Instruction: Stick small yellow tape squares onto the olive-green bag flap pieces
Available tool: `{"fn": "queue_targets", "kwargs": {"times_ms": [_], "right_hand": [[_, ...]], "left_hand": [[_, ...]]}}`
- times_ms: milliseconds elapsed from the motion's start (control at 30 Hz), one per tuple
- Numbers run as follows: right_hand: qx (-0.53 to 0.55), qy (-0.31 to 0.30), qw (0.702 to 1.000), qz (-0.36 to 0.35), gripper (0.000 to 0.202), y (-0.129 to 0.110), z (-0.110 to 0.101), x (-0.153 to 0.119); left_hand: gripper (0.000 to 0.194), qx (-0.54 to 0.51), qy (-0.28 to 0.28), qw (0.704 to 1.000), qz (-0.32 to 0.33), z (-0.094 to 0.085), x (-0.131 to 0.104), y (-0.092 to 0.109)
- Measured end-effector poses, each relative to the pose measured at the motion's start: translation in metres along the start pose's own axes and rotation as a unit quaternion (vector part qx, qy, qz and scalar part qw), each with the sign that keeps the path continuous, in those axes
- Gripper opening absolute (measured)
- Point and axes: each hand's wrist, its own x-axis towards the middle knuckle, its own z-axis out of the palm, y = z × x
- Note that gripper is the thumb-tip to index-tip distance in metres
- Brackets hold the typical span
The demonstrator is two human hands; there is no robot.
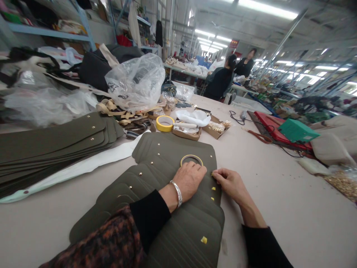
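Note:
Several dark olive panels (167,193) with small metal studs lie fanned and overlapping on the table in front of me. My left hand (189,180), with a silver bangle at its wrist, is closed over the near side of a thin roll of yellow tape (192,156), which rests on the panels. At the panels' right edge my right hand (230,182) pinches a small piece of yellow tape (213,174) against the surface. Below it, more bits of yellow tape (204,240) stick to the panels. My left fingertips are partly hidden.
A thicker yellow tape roll (164,123) stands behind the panels, beside boxes of small metal parts (217,126). Stacked olive pieces (50,145) and a white strip (92,160) lie left. A green block (298,129) sits at right. Two people (220,82) are farther back.

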Motion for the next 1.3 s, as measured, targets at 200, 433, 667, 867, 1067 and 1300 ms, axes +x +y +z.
{"fn": "queue_targets", "kwargs": {"times_ms": [200,433,667,867,1067,1300], "right_hand": [[-0.113,0.033,0.993,-0.028,0.022,-0.006,0.0,0.004],[-0.081,0.09,0.982,-0.147,0.023,0.008,-0.008,-0.008],[-0.186,0.026,0.959,-0.212,0.022,-0.003,0.002,-0.007],[-0.185,0.037,0.981,-0.042,0.022,-0.019,0.009,0.002],[-0.088,-0.073,0.993,0.012,0.017,-0.02,-0.002,-0.012],[-0.059,-0.087,0.994,0.018,0.011,-0.015,-0.009,-0.015]], "left_hand": [[0.015,0.008,-0.007,1.0,0.002,0.001,0.001,-0.002],[0.013,-0.001,-0.02,1.0,0.004,0.003,0.003,-0.004],[0.013,-0.027,-0.009,1.0,0.0,0.0,0.002,-0.003],[0.017,-0.058,0.005,0.998,-0.001,0.003,0.002,-0.002],[0.018,-0.096,0.03,0.995,0.012,0.0,0.001,-0.007],[0.022,-0.144,0.097,0.984,0.04,0.008,0.001,-0.012]]}}
